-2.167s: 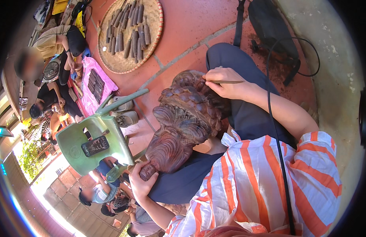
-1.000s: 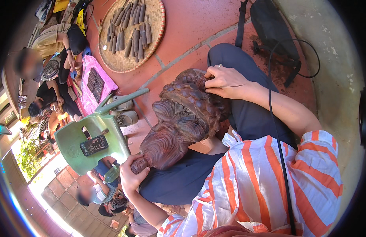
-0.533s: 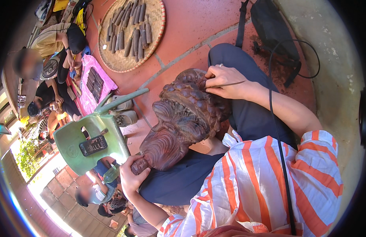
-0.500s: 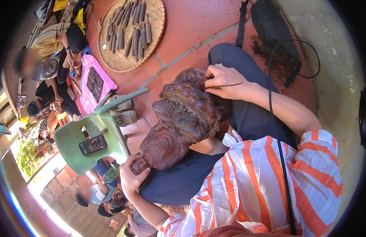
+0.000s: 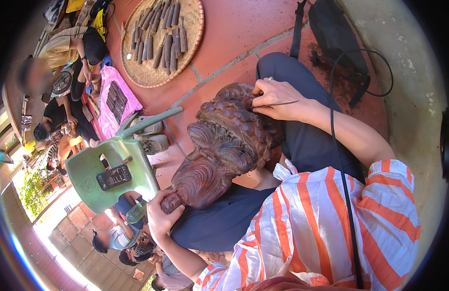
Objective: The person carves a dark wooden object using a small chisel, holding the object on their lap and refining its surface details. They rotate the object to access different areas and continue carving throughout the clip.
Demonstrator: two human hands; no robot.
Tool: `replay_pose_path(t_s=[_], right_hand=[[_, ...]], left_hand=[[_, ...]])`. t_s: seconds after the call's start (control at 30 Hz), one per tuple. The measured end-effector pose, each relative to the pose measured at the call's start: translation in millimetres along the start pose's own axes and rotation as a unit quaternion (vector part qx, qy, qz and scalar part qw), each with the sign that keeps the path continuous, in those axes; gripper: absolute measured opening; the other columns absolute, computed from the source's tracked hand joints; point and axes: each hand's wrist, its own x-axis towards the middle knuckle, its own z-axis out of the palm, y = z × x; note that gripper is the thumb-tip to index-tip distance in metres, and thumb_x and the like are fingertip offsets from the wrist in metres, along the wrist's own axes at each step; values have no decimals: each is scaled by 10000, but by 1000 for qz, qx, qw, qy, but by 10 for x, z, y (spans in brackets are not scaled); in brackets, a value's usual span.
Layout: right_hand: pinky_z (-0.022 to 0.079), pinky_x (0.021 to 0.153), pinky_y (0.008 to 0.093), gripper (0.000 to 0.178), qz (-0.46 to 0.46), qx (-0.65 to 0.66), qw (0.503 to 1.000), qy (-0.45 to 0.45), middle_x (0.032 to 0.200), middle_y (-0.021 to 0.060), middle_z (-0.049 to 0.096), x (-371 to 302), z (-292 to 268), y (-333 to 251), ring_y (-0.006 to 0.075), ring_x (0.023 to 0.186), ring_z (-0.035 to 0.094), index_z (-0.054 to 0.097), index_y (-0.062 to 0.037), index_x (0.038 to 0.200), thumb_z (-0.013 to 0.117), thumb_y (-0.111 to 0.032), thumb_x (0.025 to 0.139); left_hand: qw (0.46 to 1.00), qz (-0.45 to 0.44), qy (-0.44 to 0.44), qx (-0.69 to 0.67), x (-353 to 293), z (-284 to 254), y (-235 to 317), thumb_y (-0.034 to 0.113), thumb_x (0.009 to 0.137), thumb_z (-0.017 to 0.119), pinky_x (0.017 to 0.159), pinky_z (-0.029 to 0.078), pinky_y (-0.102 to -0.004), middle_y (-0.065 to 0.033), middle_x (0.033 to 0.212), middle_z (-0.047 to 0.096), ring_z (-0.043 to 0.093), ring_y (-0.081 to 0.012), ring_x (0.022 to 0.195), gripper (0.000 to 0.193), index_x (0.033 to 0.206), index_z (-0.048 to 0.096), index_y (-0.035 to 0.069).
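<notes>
Across my lap lies a dark brown carved figure (image 5: pixel 202 177) with a robed body and a broad, knobbly base (image 5: pixel 234 114). My left hand (image 5: pixel 161 213) is closed around its small head at the lower left, thumb and fingers on either side. At the opposite end, my right hand (image 5: pixel 277 99) pinches a thin dark stick-like tool (image 5: pixel 288 103). Its fingertips rest against the base, so the working tip is hidden. A ring shows on one right finger.
A green plastic chair (image 5: pixel 137 165) holding a dark phone-like device (image 5: pixel 114 177) stands left. Beyond are a round woven tray (image 5: pixel 195 46) of brown sticks and a pink sheet (image 5: pixel 105 104). A black bag (image 5: pixel 336 34) lies upper right; a black cable (image 5: pixel 337 160) crosses my right arm. Several people sit left.
</notes>
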Motion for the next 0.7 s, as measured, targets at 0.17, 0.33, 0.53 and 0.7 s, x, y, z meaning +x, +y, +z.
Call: replay_pose_path(t_s=[0.17,0.33,0.53,0.7], right_hand=[[503,750,411,87,35,66,997,-9,894,88,606,-21,68,207,302,846,618,689,-83,841,696,-166,816],[502,746,425,100,30,31,999,5,885,104,623,21,4,-6,335,842,620,681,-56,838,684,-155,822],[509,752,408,100,53,74,996,-1,908,77,616,-15,53,154,305,864,616,690,-79,816,704,-178,812],[505,744,415,99,28,17,999,8,891,84,620,16,-4,-28,315,867,616,683,-66,826,689,-165,825]], left_hand=[[1000,-5,0,-1,5,-13,19,104,596,754,781,525,-329,-153,850,704,698,-244,794,430,994,661,-27],[1000,-3,-2,-2,4,-7,14,102,596,752,782,525,-330,-153,849,703,698,-245,795,429,996,664,-24],[1000,-4,-3,-3,0,-8,9,97,595,756,786,526,-329,-153,859,707,698,-246,796,431,998,662,-26],[1000,4,-1,0,4,-11,16,88,600,757,784,526,-326,-151,868,711,699,-243,796,421,993,660,-28]])
